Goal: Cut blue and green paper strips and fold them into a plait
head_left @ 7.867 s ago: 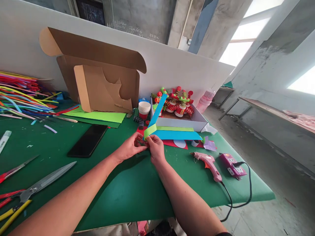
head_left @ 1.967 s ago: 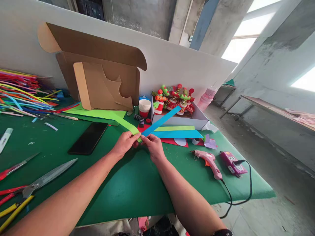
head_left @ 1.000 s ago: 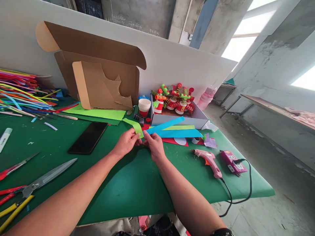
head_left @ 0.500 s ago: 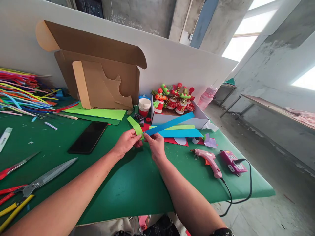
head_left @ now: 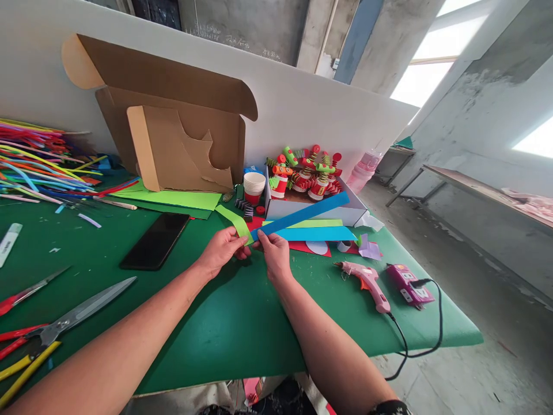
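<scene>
Pinched in my left hand (head_left: 224, 251) is a green paper strip (head_left: 233, 220), which bends up and away to the left. My right hand (head_left: 273, 251) grips a blue paper strip (head_left: 306, 213) near its lower end; the rest slants up to the right. The two strips meet between my fingertips, and the fingers partly cover where they join. Just beyond my right hand, another blue strip (head_left: 319, 234) and a light green strip (head_left: 302, 223) lie on red paper (head_left: 298, 246).
A glue gun (head_left: 367, 282) and a purple power block (head_left: 409, 285) lie right. A black phone (head_left: 155, 241), large scissors (head_left: 78, 314) and pipe cleaners (head_left: 38, 155) are left. Behind stand paper cups (head_left: 254, 187), a cardboard box (head_left: 173, 138) and a white box (head_left: 302, 208) of paper figures.
The blue strip has slid slightly right and its lower end now overlaps the green strip at my fingertips. The green strip leans a little further left.
</scene>
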`<state>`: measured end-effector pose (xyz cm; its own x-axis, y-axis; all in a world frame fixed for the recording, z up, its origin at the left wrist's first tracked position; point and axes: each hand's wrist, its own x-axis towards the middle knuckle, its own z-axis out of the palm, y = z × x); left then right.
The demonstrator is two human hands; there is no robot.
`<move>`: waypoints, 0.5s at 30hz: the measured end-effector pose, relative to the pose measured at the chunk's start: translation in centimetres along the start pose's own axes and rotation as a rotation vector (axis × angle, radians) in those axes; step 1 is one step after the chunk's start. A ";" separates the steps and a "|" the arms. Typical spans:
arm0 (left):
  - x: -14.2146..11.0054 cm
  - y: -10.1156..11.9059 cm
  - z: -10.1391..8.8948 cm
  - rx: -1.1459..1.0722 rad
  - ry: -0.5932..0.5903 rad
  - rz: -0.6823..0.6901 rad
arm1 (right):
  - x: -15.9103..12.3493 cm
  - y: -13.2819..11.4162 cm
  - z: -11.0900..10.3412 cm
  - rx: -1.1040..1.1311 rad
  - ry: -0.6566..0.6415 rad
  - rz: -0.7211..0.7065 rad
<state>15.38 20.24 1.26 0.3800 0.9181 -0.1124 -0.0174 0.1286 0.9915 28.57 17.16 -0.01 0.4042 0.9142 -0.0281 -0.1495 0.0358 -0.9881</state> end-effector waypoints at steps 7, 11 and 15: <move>0.0 0.0 0.1 -0.007 0.010 -0.017 | -0.2 0.1 0.1 0.002 0.019 -0.023; 0.0 0.0 0.0 -0.010 0.016 -0.017 | -0.2 -0.1 0.1 0.007 0.017 -0.019; 0.0 0.0 0.0 -0.011 0.019 -0.022 | -0.3 -0.3 0.1 0.022 0.011 -0.026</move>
<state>15.38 20.28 1.25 0.3627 0.9220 -0.1353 -0.0198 0.1528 0.9881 28.44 16.90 0.29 0.4185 0.9082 -0.0041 -0.1589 0.0687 -0.9849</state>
